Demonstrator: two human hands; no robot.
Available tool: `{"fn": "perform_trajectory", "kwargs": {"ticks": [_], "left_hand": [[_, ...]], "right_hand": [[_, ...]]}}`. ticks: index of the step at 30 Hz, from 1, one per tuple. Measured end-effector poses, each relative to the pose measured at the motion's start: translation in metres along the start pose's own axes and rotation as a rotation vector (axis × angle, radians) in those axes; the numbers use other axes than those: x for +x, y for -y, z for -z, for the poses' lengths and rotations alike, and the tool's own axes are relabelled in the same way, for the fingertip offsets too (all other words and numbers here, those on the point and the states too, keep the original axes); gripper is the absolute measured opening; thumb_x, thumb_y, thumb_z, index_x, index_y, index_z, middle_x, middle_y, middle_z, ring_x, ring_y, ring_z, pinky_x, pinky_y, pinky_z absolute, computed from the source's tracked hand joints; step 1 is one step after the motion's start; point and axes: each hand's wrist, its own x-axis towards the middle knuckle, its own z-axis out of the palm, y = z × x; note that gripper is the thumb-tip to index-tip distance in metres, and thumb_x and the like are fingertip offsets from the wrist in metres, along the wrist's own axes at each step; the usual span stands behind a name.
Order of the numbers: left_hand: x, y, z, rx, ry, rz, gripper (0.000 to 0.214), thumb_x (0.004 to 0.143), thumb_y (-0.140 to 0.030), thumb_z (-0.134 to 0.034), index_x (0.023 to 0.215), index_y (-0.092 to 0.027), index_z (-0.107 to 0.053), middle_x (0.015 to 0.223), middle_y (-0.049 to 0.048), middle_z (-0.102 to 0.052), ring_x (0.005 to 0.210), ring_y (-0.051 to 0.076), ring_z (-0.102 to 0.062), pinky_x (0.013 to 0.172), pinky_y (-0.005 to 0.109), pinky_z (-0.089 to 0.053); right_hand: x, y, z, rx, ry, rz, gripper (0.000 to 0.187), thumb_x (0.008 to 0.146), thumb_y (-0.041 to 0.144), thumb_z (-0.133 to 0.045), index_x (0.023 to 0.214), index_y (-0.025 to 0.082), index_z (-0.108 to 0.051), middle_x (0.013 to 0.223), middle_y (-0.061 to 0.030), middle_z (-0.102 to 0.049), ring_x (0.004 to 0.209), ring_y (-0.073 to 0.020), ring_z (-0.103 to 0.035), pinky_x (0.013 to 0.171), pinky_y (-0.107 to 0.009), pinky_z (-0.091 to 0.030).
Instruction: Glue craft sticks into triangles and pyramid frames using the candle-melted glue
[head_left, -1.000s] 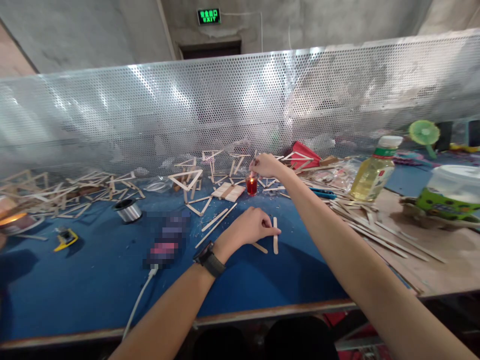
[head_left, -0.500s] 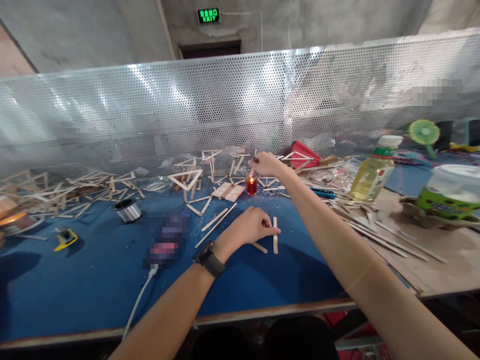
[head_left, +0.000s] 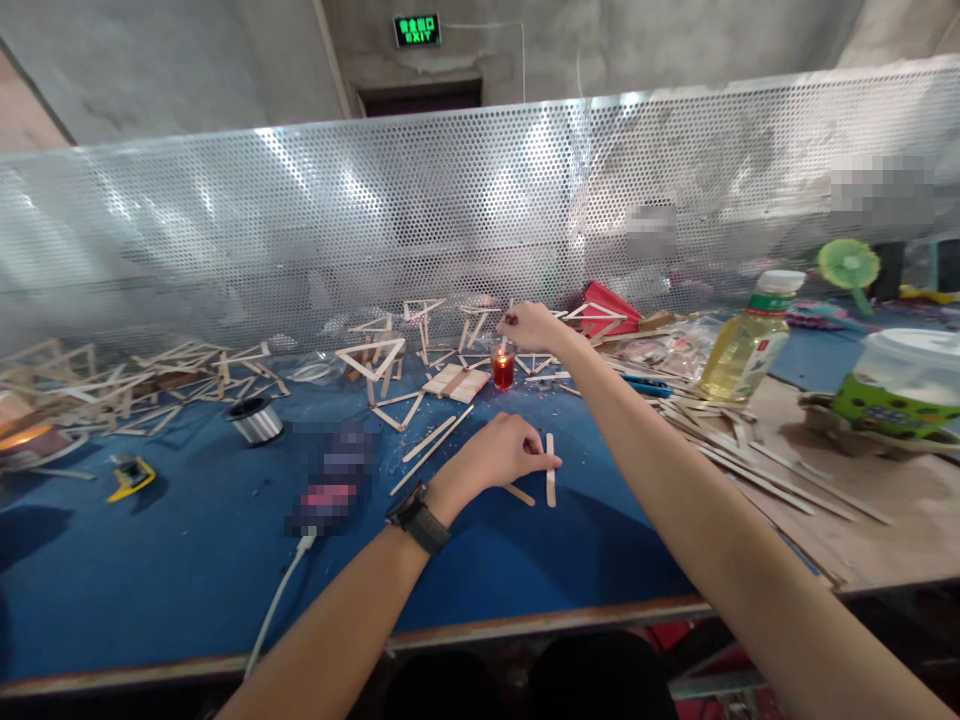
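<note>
My left hand, a dark watch on its wrist, is low over the blue tabletop. Its thumb and fingers are closed on a short wooden craft stick pointing away from me. Another craft stick pokes out from under that hand. Farther off, my right hand pinches a thin whitish stick over a lit candle in a red glass. The whitish stick's lower end is by the flame; whether it touches is too small to tell.
Frames of glued craft sticks stand along a perforated metal screen. A wire spool, a phone on a white cable and a yellow cutter lie left. A bottle, loose sticks and a tub are right.
</note>
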Motion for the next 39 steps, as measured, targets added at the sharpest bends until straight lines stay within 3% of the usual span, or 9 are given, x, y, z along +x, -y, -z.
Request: {"fn": "perform_trajectory", "kwargs": {"ticks": [24,33,39], "left_hand": [[-0.002,-0.007,0.004,-0.03,0.005,0.053,0.047,0.084,-0.058,-0.072,0.064,-0.016,-0.071,0.059,0.0024,-0.061,0.059,0.014,-0.051,0.056,0.027,-0.037],[0.0,-0.002,0.001,-0.022,0.026,0.017,0.056,0.086,-0.061,-0.065,0.053,-0.017,-0.06,0.049,-0.0027,-0.046,0.049,0.01,-0.03,0.054,0.031,-0.023],[0.004,0.001,0.0,0.005,0.049,0.063,0.054,0.085,-0.061,-0.067,0.054,-0.017,-0.062,0.049,-0.0026,-0.047,0.05,0.01,-0.032,0.056,0.031,-0.024]], "right_hand": [[0.002,-0.002,-0.002,0.036,-0.029,-0.027,0.027,0.095,0.028,-0.053,0.078,0.016,-0.071,0.076,-0.0112,-0.07,0.07,-0.0208,-0.061,0.064,-0.03,-0.036],[-0.008,-0.011,0.034,0.174,-0.305,-0.137,0.03,0.1,0.034,-0.052,0.082,0.015,-0.068,0.075,-0.0091,-0.066,0.074,-0.0197,-0.059,0.069,-0.03,-0.037],[-0.02,-0.014,0.055,0.278,-0.298,-0.168,0.03,0.101,0.031,-0.049,0.087,0.014,-0.069,0.072,-0.0087,-0.064,0.073,-0.0198,-0.058,0.068,-0.031,-0.039]]}}
